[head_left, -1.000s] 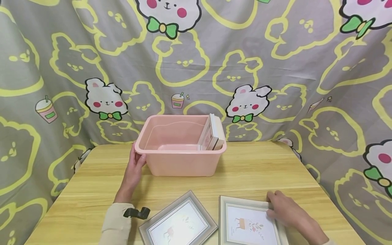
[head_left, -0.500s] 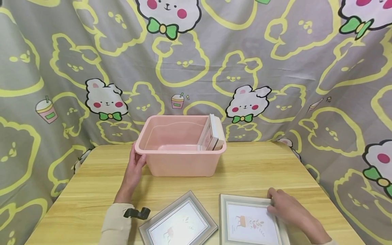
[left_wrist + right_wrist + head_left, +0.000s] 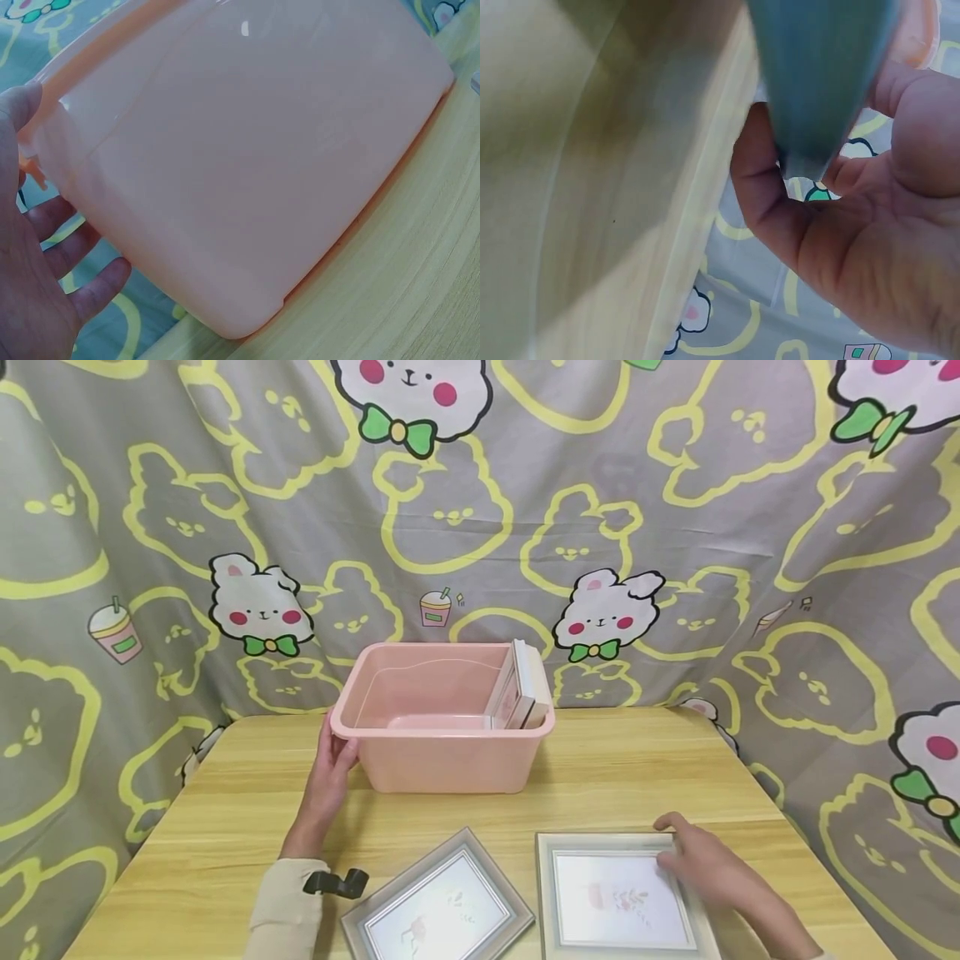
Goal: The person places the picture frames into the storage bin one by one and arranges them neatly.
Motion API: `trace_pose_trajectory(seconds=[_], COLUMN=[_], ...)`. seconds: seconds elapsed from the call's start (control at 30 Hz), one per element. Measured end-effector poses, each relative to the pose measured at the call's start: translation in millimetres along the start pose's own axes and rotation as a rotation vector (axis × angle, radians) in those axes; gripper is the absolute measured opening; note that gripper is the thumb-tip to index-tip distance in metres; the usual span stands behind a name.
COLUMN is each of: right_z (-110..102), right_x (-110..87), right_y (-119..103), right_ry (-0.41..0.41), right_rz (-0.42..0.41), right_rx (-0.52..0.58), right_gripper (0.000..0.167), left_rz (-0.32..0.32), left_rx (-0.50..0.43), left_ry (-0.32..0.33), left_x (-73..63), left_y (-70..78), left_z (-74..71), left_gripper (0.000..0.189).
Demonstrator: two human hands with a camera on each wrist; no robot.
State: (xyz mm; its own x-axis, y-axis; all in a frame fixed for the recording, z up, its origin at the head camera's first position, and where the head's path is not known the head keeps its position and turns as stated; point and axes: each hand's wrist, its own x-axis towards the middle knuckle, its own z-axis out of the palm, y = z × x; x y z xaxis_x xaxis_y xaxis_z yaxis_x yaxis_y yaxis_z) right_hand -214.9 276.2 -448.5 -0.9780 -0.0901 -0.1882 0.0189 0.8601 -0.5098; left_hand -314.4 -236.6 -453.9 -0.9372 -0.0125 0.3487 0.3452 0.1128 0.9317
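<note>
In the head view my left hand (image 3: 330,785) holds the left end of a pink plastic bin (image 3: 442,764), with the thumb at its rim. The left wrist view has the thumb against the bin (image 3: 247,165) and the other fingers near its end. My right hand (image 3: 708,868) grips the right edge of a pale picture frame (image 3: 547,893) holding a floral print. In the right wrist view the edge of this frame (image 3: 821,75) lies between thumb and curled fingers of my right hand (image 3: 870,232), over the tabletop's edge. Another picture frame (image 3: 517,910) lies askew to its left.
Picture frames (image 3: 525,672) stand on edge inside the bin, against its right end. The wooden table (image 3: 637,768) reaches back to a grey curtain (image 3: 480,543) printed with cartoon animals. A black strap (image 3: 333,882) sits at the left sleeve.
The right frame has turned to lie straighter, and pale glare now covers its print. My right hand has shifted slightly up and right. The left hand and bin stay put.
</note>
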Motion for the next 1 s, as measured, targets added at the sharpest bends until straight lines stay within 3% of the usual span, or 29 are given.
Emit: trace_pose_trajectory(seconds=[0.4,0.73,1.0], right_z=[-10,-19,-26], right_x=[-6.1,-10.5,-11.7], right_y=[-3,-4,-6], right_ry=[-0.03,0.03,0.057], right_rz=[0.038,0.019,0.034], right_rx=[0.073,0.08,0.174], right_gripper=[0.048,0.063,0.074], left_rz=[-0.004,-0.015,-0.007], left_rx=[-0.008,0.002,-0.005], left_ry=[0.005,0.002,-0.001], left_x=[-0.3,-1.3,-0.4], left_y=[2.1,-0.2,0.2], left_z=[1.5,-0.1,0.0], left_gripper=[0.061,0.062,0.061])
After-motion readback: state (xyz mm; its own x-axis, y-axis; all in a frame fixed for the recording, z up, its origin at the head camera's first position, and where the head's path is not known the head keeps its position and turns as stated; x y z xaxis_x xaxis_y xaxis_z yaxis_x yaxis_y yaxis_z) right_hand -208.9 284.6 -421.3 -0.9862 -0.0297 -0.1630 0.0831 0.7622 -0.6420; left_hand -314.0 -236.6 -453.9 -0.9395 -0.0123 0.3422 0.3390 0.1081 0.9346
